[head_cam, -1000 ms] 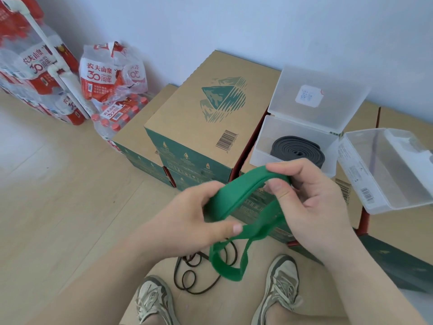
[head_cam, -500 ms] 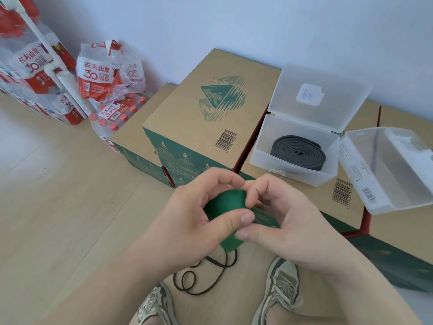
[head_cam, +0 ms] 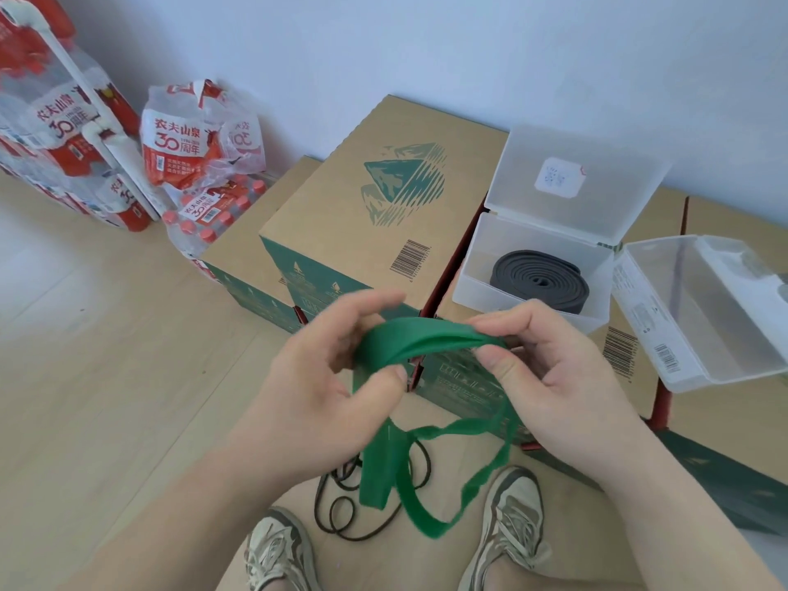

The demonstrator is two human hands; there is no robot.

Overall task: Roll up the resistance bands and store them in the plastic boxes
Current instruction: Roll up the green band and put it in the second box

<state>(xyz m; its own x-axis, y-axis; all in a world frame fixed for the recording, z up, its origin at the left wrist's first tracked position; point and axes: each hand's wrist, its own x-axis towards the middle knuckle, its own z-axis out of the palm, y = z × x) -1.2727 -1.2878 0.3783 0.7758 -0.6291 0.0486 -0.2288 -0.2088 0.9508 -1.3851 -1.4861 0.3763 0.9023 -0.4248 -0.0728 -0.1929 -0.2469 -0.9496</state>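
Our left hand (head_cam: 315, 390) and right hand (head_cam: 554, 377) each pinch the green band (head_cam: 409, 339), spanning left-to-right between them, slack hanging below.

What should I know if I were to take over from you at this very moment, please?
Hands: the left hand and the right hand each pinch the green band, with a short span held between them. The rest hangs loose, unrolled.
Done: a grey band lies coiled in the open plastic box.
Left: roll the green band and store it. The second plastic box, at right, looks empty. The thin black loops on the floor are probably bands too.
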